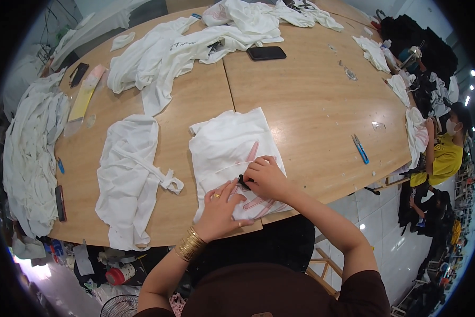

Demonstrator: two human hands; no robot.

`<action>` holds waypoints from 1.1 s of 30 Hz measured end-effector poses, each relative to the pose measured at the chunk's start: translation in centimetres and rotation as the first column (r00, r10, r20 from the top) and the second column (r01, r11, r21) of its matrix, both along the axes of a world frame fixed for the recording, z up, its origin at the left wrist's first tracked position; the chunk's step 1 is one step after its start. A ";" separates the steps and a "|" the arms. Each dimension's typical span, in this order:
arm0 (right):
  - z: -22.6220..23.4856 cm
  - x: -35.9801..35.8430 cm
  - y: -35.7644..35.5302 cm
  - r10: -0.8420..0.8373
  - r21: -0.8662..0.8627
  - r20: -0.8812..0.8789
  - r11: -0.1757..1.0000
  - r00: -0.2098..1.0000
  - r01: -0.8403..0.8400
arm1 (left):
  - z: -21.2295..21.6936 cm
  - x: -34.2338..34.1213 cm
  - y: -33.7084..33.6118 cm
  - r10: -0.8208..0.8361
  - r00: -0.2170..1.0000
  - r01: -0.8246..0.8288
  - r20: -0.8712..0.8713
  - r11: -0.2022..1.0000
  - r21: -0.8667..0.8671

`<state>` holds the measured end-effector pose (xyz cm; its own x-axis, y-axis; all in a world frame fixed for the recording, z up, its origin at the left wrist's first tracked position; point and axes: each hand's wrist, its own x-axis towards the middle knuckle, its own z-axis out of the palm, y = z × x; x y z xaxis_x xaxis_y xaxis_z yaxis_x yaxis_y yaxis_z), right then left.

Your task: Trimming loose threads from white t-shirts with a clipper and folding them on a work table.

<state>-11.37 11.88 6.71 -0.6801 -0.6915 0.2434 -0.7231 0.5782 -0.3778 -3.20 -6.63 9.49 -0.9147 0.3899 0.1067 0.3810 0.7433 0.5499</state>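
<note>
A folded white garment [224,137] with pinkish-red marks lies flat at the table's near edge. My left hand [220,211], with rings and gold bangles at the wrist, rests on its lower part, fingers spread. Bent over the cloth beside it, my right hand [268,182] has its fingers closed on a small black piece [241,182] whose kind I cannot make out. The fingers partly cover that piece. To the left lies another white garment [124,179] with a narrow strip of cloth trailing from it.
Blue thread snips [360,149] lie to the right, a black phone [266,53] farther back. White garments [158,58] are heaped at the far side, with a long pile [31,158] at far left. A person in yellow [442,156] works at the right edge.
</note>
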 end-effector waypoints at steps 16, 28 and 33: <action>1.4 -0.8 -1.6 -0.033 -0.220 0.115 0.974 0.993 0.058 | -2.1 -3.0 -2.1 0.057 0.992 -0.049 -0.113 0.996 0.069; -0.9 -1.5 -3.5 0.057 -0.230 0.092 0.973 0.994 -0.034 | -2.6 -2.6 -3.7 0.133 0.983 -0.112 -0.128 0.981 0.161; 0.4 0.0 -0.3 0.053 -0.005 0.064 0.999 0.997 -0.052 | -3.8 -3.4 -0.7 -0.060 0.996 0.061 -0.066 0.998 0.019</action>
